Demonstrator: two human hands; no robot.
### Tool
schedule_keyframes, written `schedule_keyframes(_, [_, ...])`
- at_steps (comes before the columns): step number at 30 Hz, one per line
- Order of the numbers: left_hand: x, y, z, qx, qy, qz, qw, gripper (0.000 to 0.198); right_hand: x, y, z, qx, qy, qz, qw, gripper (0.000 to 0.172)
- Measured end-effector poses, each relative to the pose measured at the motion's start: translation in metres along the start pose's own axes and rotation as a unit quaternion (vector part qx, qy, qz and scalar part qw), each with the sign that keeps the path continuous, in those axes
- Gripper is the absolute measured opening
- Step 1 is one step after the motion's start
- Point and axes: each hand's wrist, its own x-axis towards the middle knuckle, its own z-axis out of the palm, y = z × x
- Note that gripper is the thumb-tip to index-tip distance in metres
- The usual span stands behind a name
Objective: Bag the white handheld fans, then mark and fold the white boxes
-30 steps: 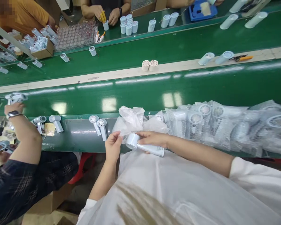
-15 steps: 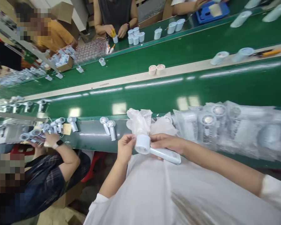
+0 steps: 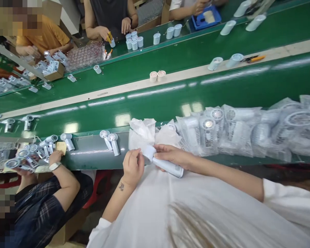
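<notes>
My right hand (image 3: 170,155) is closed around the neck of a light-blue handheld fan (image 3: 170,168), its handle slanting down to the right. Curled at the front of the fan's round head is my left hand (image 3: 133,163), thumb and fingers pinched together; anything between them is too small to make out. Just beyond the hands, crumpled white bubble bags (image 3: 142,131) lie on the bench edge. Two bare handheld fans (image 3: 115,144) rest to the left of my left hand.
Bagged fans (image 3: 237,134) are heaped along the bench to my right. A green conveyor belt (image 3: 155,103) runs across in front. At left a co-worker's hand (image 3: 55,157) works among more fans (image 3: 43,144). Across the belt, people handle light-blue fan heads (image 3: 134,41).
The camera view has shifted, so the scene sits further left. The fan's head has turned with its front toward my left hand, whose fingers have curled in. My right hand keeps its hold.
</notes>
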Motion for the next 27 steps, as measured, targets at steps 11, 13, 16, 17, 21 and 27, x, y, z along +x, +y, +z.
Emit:
schedule_keyframes(11, [0.026,0.009,0.000,0.000,-0.040,0.124,0.992,0.037,-0.011,0.001,-0.003,-0.054,0.109,-0.146,0.982,0.049])
schedule_keyframes(13, [0.022,0.011,0.002,-0.004,-0.038,0.091,0.995,0.034,-0.011,0.005,-0.006,-0.063,0.118,-0.139,0.981,0.050])
schedule_keyframes(16, [0.028,0.010,0.008,-0.029,-0.030,0.077,0.996,0.032,-0.010,0.003,-0.006,-0.048,0.099,-0.105,0.988,0.059])
schedule_keyframes(17, [0.032,0.009,0.009,-0.037,-0.034,0.093,0.994,0.033,-0.009,0.001,-0.005,-0.033,0.088,-0.090,0.991,0.064])
schedule_keyframes(21, [0.039,0.003,0.012,-0.046,-0.075,0.180,0.980,0.034,-0.011,-0.005,-0.003,0.037,0.081,-0.066,0.994,0.078])
schedule_keyframes(27, [0.014,-0.005,0.036,-0.009,-0.028,-0.010,1.000,0.018,-0.007,0.010,-0.005,0.071,0.163,-0.120,0.977,0.061])
